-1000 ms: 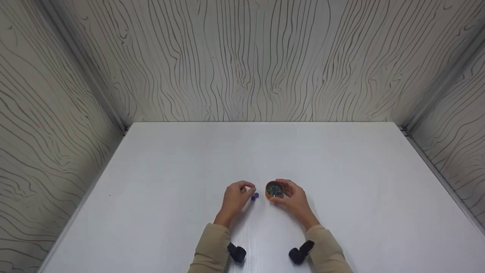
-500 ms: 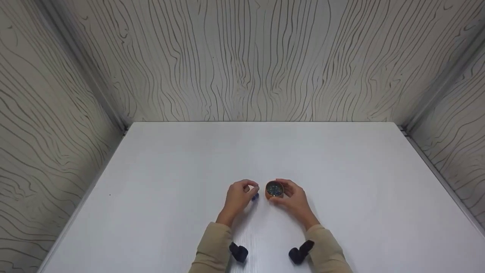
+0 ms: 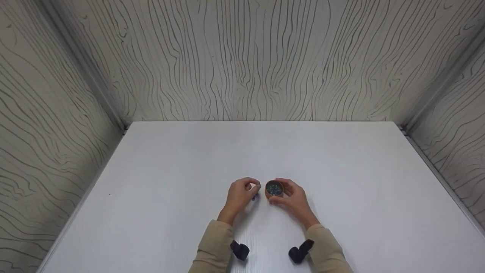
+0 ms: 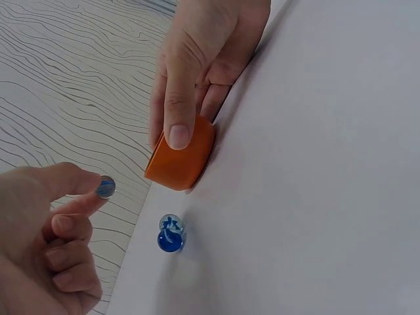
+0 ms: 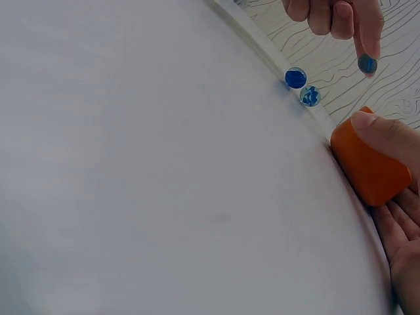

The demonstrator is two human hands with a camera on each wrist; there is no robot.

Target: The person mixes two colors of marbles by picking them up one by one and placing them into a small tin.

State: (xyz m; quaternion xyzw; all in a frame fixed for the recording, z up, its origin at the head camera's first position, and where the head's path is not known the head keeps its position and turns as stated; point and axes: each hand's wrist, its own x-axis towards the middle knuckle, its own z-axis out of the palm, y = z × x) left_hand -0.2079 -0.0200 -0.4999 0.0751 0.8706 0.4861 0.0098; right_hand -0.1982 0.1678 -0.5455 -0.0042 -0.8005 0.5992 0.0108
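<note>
My left hand (image 3: 238,195) pinches a clear marble with blue streaks (image 4: 105,187) between thumb and index finger, raised above the table. The other fingers are curled in. Close by on the right, my right hand (image 3: 295,199) grips a small orange bowl (image 4: 180,161), thumb on the near side and fingers round the far side. Dark, glinting contents (image 3: 274,188) show inside it in the head view. Two more marbles lie side by side on the table below my left hand: a deep blue one (image 5: 296,77) and a clear one with blue swirls (image 5: 310,96).
The white table (image 3: 170,163) spreads out around both hands. Walls with a wood-grain line pattern (image 3: 242,60) stand at its back and sides. Black wrist devices (image 3: 240,251) sit at both beige sleeves (image 3: 214,242).
My left hand has moved a little right and away from me, toward the bowl, partly covering the two table marbles in the head view. My right hand and the bowl stay put.
</note>
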